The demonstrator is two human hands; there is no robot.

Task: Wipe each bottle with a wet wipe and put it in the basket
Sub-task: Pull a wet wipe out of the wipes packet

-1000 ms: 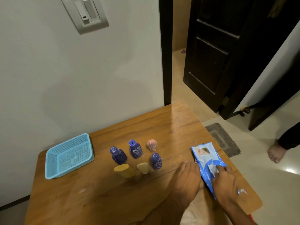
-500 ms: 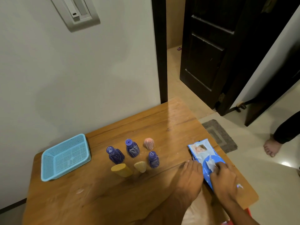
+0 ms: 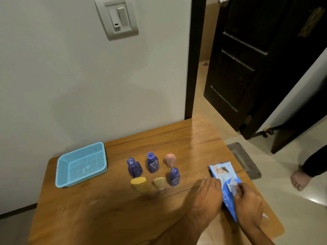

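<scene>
Table [image 3: 113, 218]: one wooden table against the wall; everything below is placed relative to it.
Basket [image 3: 61, 175]: one light-blue mesh basket at the table's far left, near the wall, with no bottle in it.
Wipe pack [image 3: 222, 172]: one blue wet-wipe pack lying flat near the table's right edge, its white flap [image 3: 232, 185] lifted at the middle.
Bottles, count: six in all, upright in a cluster at the table's middle, between the basket and the wipe pack.
Blue bottles: three; left blue bottle [image 3: 134, 167], middle blue bottle [image 3: 152, 162] just beside it, and small blue bottle [image 3: 174, 176] nearest the hands.
Yellow bottles: two at the cluster's near side; large yellow bottle [image 3: 138, 183] and small yellow bottle [image 3: 160, 182], close together.
Pink bottle [image 3: 170, 159]: one, at the cluster's far right, behind the small blue bottle.
Left hand [image 3: 208, 197]: flat on the table with fingers straight, its fingertips pressing the wipe pack's left edge; it grips nothing.
Right hand [image 3: 250, 202]: lies over the pack's near half, fingers curled and pinching the white flap.
Bottles relative to the hands: all six stand apart to the left of the left hand, untouched; the small blue bottle is closest to it.
Other person: one bare foot [image 3: 300, 179] on the floor beyond the table's right side.
</scene>
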